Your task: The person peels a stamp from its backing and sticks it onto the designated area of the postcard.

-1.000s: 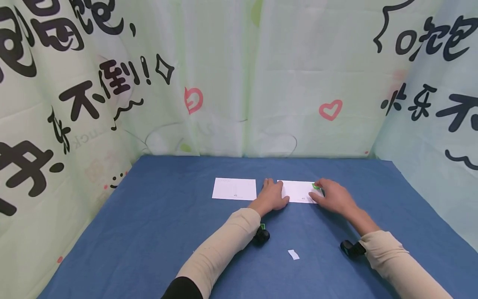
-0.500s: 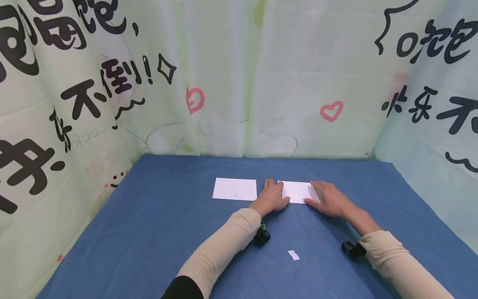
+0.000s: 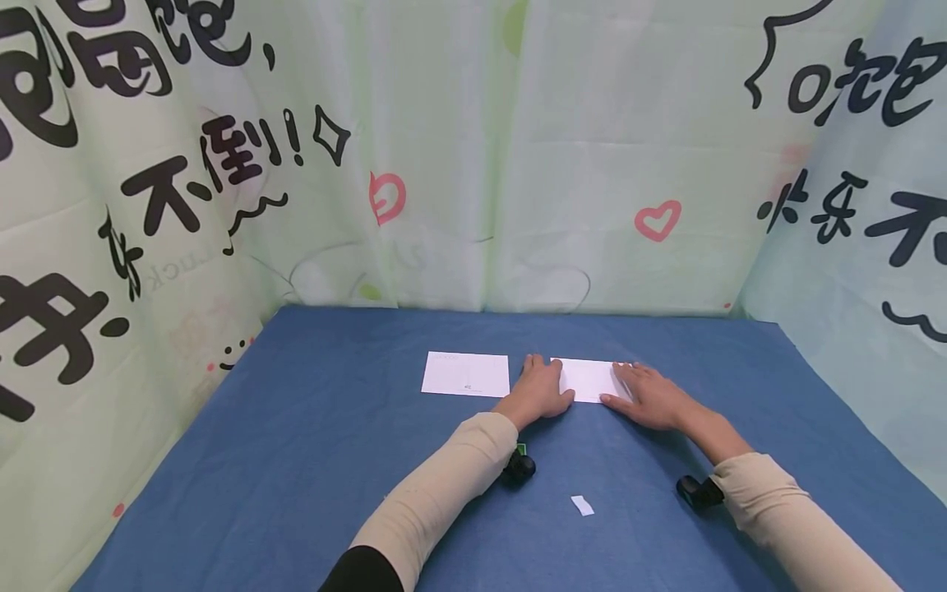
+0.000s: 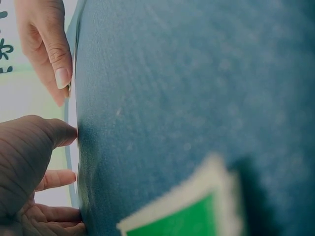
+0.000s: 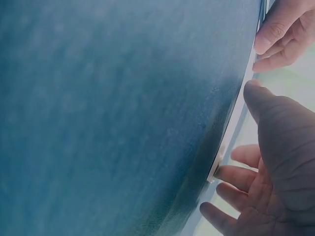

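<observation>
A flat white envelope (image 3: 588, 380) lies on the blue cloth between my two hands. My left hand (image 3: 536, 386) rests on its left end, with the thumb at the near edge. Across its right end lies my right hand (image 3: 645, 395), fingers extended and thumb low at the near edge. That end's upper corner is hidden under the right fingers. In the right wrist view, the right fingers (image 5: 236, 177) spread along the paper's thin edge. A second white envelope (image 3: 464, 374) with faint print lies just left of my left hand.
A small green stamp-like piece with a pale border (image 4: 182, 214) lies under the left wrist, partly hidden by the black wrist camera (image 3: 520, 469) in the head view. A small white paper scrap (image 3: 582, 505) lies nearer. Printed curtains (image 3: 562, 164) enclose the table.
My right hand has shifted slightly left and flattened over the envelope's right end, covering the green stamp-like piece seen there earlier. My left hand has stayed in place.
</observation>
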Available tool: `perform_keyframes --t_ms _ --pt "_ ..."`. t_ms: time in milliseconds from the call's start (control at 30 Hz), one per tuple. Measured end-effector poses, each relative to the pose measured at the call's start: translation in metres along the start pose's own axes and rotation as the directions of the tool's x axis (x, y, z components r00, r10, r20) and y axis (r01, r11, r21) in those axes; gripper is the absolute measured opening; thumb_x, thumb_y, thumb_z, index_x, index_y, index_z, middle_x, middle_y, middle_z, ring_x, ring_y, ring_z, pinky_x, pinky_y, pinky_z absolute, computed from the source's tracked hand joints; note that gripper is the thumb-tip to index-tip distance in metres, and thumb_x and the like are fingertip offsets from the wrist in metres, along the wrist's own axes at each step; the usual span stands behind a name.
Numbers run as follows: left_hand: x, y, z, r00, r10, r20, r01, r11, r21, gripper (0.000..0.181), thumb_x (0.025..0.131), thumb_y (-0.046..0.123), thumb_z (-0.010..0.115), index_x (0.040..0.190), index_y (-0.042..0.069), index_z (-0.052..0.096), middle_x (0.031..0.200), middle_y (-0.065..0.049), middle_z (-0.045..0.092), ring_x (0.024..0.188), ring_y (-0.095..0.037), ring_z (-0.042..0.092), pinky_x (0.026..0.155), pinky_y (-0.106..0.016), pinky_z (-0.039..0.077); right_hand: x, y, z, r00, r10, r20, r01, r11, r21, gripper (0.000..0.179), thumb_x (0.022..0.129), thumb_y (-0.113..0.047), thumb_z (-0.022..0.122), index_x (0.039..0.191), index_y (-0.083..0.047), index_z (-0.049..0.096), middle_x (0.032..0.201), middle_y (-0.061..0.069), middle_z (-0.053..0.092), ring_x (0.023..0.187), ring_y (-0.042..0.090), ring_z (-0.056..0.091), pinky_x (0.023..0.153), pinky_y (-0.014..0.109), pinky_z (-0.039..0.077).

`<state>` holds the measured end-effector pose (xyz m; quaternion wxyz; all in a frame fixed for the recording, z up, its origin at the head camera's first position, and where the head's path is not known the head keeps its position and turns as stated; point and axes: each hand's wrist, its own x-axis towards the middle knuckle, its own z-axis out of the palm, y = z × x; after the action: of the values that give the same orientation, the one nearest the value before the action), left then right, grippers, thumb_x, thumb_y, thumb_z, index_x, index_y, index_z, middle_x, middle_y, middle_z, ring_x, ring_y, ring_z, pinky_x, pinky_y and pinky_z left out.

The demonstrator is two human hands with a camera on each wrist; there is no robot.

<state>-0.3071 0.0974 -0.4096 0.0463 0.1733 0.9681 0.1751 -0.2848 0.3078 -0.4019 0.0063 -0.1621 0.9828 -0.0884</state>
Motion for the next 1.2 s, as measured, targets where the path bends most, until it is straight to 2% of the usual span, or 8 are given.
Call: perform_keyframes --t_ms 367,700,1200 --pt "0.0013 -0.0019 0.0020 1.000 -0.006 0.001 0.006 1.000 -0.004 0.057 0.102 0.041 0.059 0.151 0.012 0.050 0.155 -0.016 0.044 0.151 -0.029 0.030 0.119 -0.036 0.033 0.0004 -0.0006 0.0026 0.999 -0.019 0.029 0.019 1.000 0.008 0.080 0.100 -0.047 0.061 0.148 0.015 0.040 0.150 0.038 0.041 0.141 0.057 0.034 0.112 0.068 0.030" --pt "-0.0007 -0.0019 0.0015 1.000 0.000 0.003 0.000 1.000 -0.008 0.057 0.102 0.040 0.059 0.151 0.011 0.050 0.154 -0.016 0.045 0.150 -0.029 0.031 0.118 -0.036 0.034 -0.0006 -0.0001 0.0030 0.998 -0.006 0.060 0.005 1.000 0.013 0.082 0.102 -0.048 0.057 0.149 0.016 0.035 0.154 0.040 0.033 0.144 0.057 0.029 0.112 0.070 0.028" --pt "-0.0001 -0.0023 -0.0004 1.000 0.013 -0.010 -0.013 1.000 -0.010 0.056 0.102 0.039 0.059 0.149 0.010 0.051 0.153 -0.017 0.046 0.150 -0.031 0.032 0.119 -0.036 0.033 0.0019 0.0012 -0.0011 0.997 0.012 0.081 -0.012 1.000 0.004 0.082 0.103 -0.049 0.054 0.149 0.016 0.035 0.154 0.039 0.033 0.145 0.056 0.027 0.112 0.071 0.026"
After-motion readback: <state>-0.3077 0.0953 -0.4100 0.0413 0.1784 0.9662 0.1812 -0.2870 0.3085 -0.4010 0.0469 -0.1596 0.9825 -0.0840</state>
